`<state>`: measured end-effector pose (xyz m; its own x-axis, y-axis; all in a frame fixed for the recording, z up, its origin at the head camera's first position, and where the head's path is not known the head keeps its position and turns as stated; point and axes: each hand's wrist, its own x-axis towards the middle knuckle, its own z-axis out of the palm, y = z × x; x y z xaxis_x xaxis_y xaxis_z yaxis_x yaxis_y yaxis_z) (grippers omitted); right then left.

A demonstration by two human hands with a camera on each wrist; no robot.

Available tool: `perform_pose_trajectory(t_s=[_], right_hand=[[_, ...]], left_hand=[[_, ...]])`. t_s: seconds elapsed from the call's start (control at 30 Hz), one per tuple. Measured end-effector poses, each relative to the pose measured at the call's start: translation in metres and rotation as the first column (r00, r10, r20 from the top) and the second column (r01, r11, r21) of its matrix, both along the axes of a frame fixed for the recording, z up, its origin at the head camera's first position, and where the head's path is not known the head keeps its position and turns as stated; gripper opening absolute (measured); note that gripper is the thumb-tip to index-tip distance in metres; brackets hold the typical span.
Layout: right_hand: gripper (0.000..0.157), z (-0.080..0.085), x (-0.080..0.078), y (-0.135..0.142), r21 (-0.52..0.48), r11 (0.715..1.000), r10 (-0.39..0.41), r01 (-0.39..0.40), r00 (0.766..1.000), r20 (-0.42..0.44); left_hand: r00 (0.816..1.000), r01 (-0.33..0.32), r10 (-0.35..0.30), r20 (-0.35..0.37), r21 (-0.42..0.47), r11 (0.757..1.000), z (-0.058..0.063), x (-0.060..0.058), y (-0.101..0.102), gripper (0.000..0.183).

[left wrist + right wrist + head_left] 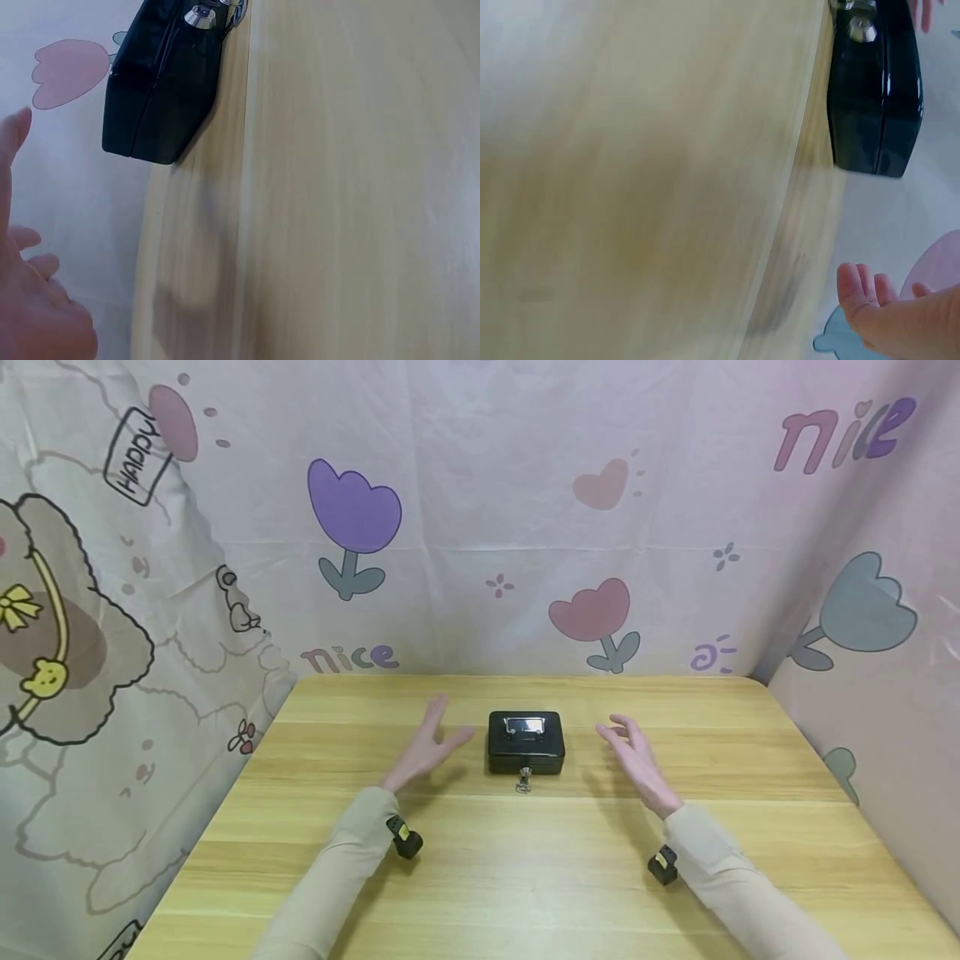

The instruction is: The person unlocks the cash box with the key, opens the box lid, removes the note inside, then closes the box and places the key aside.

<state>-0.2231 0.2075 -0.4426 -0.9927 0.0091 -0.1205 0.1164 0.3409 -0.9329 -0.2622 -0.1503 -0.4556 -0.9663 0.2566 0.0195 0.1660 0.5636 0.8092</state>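
A small black cash box [526, 743] with a metal handle on its lid stands closed on the wooden table. From the lock on its front hangs a set of keys [524, 781]. My left hand [429, 747] hovers to the left of the box, thumb spread from the fingers, apart from it. On the other side, my right hand [633, 756] is raised with its fingers loosely bent, holding nothing. Both wrist views show the box's front and lock, with a gap between each hand and the box.
The wooden table [517, 877] reaches back to a printed cloth [465, 510] with flowers and hearts. More of this cloth hangs at the left and right sides. A small black camera [406, 839] is strapped to the left wrist, and another camera [663, 865] to the right.
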Motion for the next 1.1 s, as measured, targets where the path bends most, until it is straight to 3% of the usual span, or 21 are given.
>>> perform_pose_trajectory(t_s=[0.23, 0.33, 0.53, 0.73, 1.1], right_hand=[[0.06, -0.001, 0.005, -0.016, -0.095, 0.993, -0.064, 0.066, 0.998, 0.025], [0.056, -0.002, 0.006, -0.023, -0.142, 0.986, -0.081, 0.085, 0.996, 0.035], [0.05, -0.007, 0.01, -0.038, -0.263, 0.956, -0.117, 0.132, 0.991, 0.071], [0.041, -0.015, 0.018, -0.054, -0.34, 0.928, -0.122, 0.154, 0.986, 0.114], [0.037, -0.026, 0.031, -0.075, -0.458, 0.875, -0.084, 0.156, 0.981, 0.175]], left_hand=[[0.998, 0.053, -0.054, 0.037, 0.038, 0.998, -0.008, -0.006, 0.009, 0.097], [0.994, 0.091, -0.096, 0.045, 0.093, 0.991, -0.011, -0.009, 0.014, 0.099], [0.984, 0.158, -0.172, 0.054, 0.193, 0.968, -0.014, -0.014, 0.024, 0.106], [0.964, 0.23, -0.259, 0.065, 0.29, 0.929, -0.02, -0.019, 0.035, 0.111], [0.962, 0.216, -0.262, 0.078, 0.367, 0.905, -0.029, -0.02, 0.046, 0.108]])
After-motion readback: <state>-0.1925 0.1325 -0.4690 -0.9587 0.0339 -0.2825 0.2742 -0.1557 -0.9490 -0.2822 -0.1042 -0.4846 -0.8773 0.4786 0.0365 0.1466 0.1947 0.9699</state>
